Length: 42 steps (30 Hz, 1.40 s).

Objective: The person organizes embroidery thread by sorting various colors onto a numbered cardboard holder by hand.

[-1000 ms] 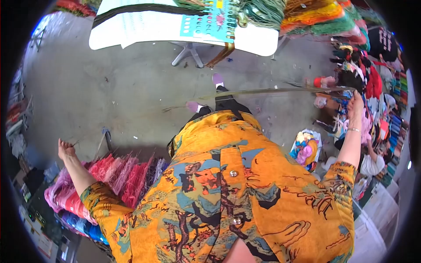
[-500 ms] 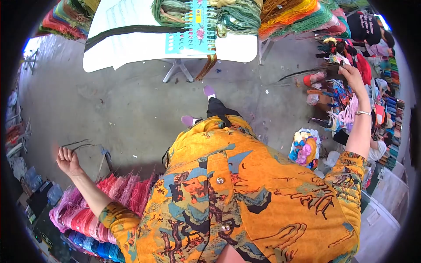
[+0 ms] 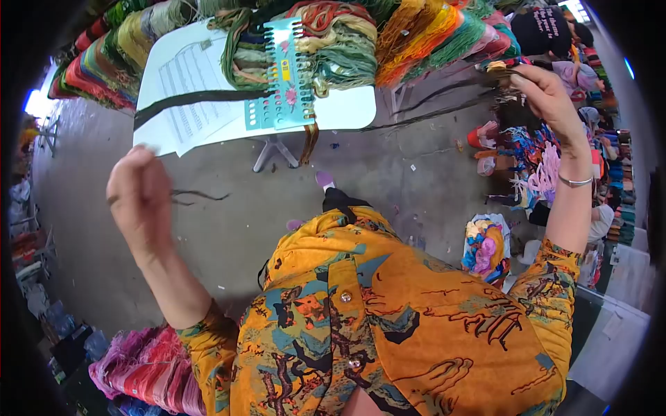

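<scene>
Dark threads (image 3: 451, 90) trail leftward from my right hand (image 3: 548, 97), whose fingers are pinched on them at the upper right. My left hand (image 3: 142, 201) is curled closed near the front left corner of the white table (image 3: 347, 114). Short dark strands (image 3: 201, 195) stick out to its right; the fingers are blurred. A teal card with holes (image 3: 284, 76) lies on the table, with green, cream and red thread bundles around it. One long dark green hank (image 3: 201, 100) runs left from the card, across printed sheets (image 3: 187, 76).
Coloured thread hanks (image 3: 430, 41) hang beyond the table. Pink hanks (image 3: 152, 367) are at the lower left. A container of coloured yarn (image 3: 485, 246) stands on the floor at right, below a red bucket (image 3: 482, 135). Other people, one in a black shirt (image 3: 541, 31), are at upper right.
My left hand has moved up and right, close to the table. The right hand has risen slightly, and longer dark threads now show beside it. The table appears lower and further left.
</scene>
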{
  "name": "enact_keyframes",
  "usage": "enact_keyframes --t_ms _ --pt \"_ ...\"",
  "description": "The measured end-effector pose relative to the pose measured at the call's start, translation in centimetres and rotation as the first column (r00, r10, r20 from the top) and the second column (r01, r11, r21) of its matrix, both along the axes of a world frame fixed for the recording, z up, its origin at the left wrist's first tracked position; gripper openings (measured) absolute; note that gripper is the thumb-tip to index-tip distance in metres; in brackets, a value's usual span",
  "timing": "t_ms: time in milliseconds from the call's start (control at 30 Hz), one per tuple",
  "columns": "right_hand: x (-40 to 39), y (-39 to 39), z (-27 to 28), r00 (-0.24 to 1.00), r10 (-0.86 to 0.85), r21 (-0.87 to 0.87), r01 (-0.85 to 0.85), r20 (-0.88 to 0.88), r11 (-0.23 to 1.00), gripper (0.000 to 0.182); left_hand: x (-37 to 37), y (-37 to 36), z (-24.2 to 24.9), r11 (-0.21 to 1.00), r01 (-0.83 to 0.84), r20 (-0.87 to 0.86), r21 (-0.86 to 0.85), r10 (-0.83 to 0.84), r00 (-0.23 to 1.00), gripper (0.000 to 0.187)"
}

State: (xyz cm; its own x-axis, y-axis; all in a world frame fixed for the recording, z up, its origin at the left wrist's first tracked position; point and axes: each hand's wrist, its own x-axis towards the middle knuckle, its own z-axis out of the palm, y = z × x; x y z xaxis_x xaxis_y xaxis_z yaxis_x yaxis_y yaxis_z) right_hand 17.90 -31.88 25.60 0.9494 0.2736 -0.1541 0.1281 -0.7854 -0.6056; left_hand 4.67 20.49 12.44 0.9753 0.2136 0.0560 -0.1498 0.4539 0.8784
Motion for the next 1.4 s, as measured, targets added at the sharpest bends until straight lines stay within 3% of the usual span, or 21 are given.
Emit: enact_keyframes --t_ms 33,67,200,333,367,400,467,567,667,733,800,833,867,933,1000,1067,1133,1233,1333,1367,1400 --pt "-0.5 1.8 0.3 0.992 0.116 -0.002 -0.116 0.042 0.993 0.027 0.6 -2.5 0.6 0.956 -0.084 0.048 0.281 0.074 0.996 0.023" --pt "-1.3 3.6 0.9 0.999 0.036 0.064 -0.033 -0.039 0.997 0.025 1.2 -5.1 1.9 0.852 -0.056 -0.025 0.52 0.081 0.996 0.03" --pt "-1.0 8.7 -1.3 0.923 0.374 0.15 -0.383 0.089 0.911 0.023 5.2 -11.6 2.7 0.834 0.221 0.086 0.505 -0.304 0.949 0.038" --pt "-2.0 13.7 -1.6 0.898 0.44 0.264 -0.426 0.009 0.865 0.021 6.7 -16.6 4.3 0.748 0.422 0.064 0.511 -0.523 0.85 0.057" --pt "-1.9 14.2 -1.8 0.897 0.442 0.267 -0.428 0.012 0.863 0.021 7.2 -17.1 3.9 0.74 0.428 0.056 0.519 -0.53 0.846 0.039" --pt "-1.8 14.6 -2.0 0.891 0.454 0.287 -0.443 0.033 0.849 0.02 7.4 -16.9 4.3 0.738 0.427 0.054 0.523 -0.529 0.847 0.039" --pt "-1.6 14.5 -2.5 0.896 0.443 0.297 -0.431 0.032 0.852 0.016 7.4 -16.5 4.6 0.611 0.5 -0.157 0.614 -0.526 0.836 0.022" --pt "-1.6 15.1 -4.9 0.925 0.376 0.47 -0.308 -0.055 0.827 0.019 7.5 -14.2 5.0 0.638 0.507 -0.148 0.58 -0.53 0.835 0.018" --pt "-2.1 20.2 -11.8 0.81 0.584 0.525 -0.479 -0.044 0.703 0.018 7.5 -11.9 3.9 0.637 0.511 -0.078 0.577 -0.581 0.81 0.02" --pt "-2.6 22.2 -14.7 0.685 0.567 0.715 -0.096 -0.457 0.692 0.016 7.5 -10.7 3.7 0.695 0.435 -0.008 0.573 -0.526 0.85 0.02" --pt "-2.3 22.2 -16.2 0.636 0.567 0.666 -0.11 -0.523 0.737 0.023 7.0 -8.7 5.0 0.681 0.367 -0.102 0.633 -0.397 0.912 0.023" --pt "-1.6 20.9 -16.3 0.581 0.563 0.633 -0.103 -0.588 0.767 0.025 6.9 -7.1 4.7 0.731 0.381 -0.175 0.567 -0.345 0.922 0.024" --pt "-1.0 19.5 -16.3 0.615 0.508 0.549 -0.142 -0.603 0.823 0.028 6.8 -5.4 4.5 0.768 0.368 -0.226 0.523 -0.291 0.929 0.022" --pt "0.6 16.4 -16.8 0.756 0.46 0.382 -0.298 -0.466 0.875 0.027 6.2 -2.3 3.8 0.826 0.32 -0.309 0.465 -0.188 0.932 0.021" --pt "2.4 12.2 -18.6 0.885 0.418 0.094 -0.407 -0.204 0.908 0.021 5.5 0.5 2.5 0.845 0.276 -0.338 0.457 -0.122 0.933 0.021" --pt "3.9 9.2 -17.7 0.954 0.238 -0.01 -0.243 -0.182 0.97 0.015 5.0 2.7 1.0 0.881 0.193 -0.329 0.432 -0.045 0.943 0.02" --pt "6.8 5.4 -17.5 0.931 0.039 0.047 -0.023 -0.364 0.999 0.015 4.6 3.3 -0.6 0.935 0.162 -0.338 0.315 -0.049 0.94 0.019" --pt "10.1 1.4 -17.1 0.958 -0.071 0.017 0.079 -0.277 0.997 0.012 4.7 1.4 -3.0 0.963 0.175 -0.362 0.204 -0.092 0.928 0.019" --pt "14.1 -2.3 -17.7 0.986 -0.128 -0.015 0.127 -0.105 0.992 0.013 6.2 -3.6 -4.4 0.957 0.166 -0.395 0.239 -0.06 0.917 0.02" --pt "15.1 -3.1 -17.9 0.984 -0.178 0.001 0.178 -0.025 0.984 0.017 6.8 -5.1 -4.6 0.958 0.155 -0.408 0.243 -0.044 0.912 0.02" --pt "17.2 -5.9 -20.2 0.987 -0.163 0.167 0.161 0.002 0.973 0.024 7.5 -6.0 -5.1 0.95 0.156 -0.431 0.272 -0.025 0.902 0.019"
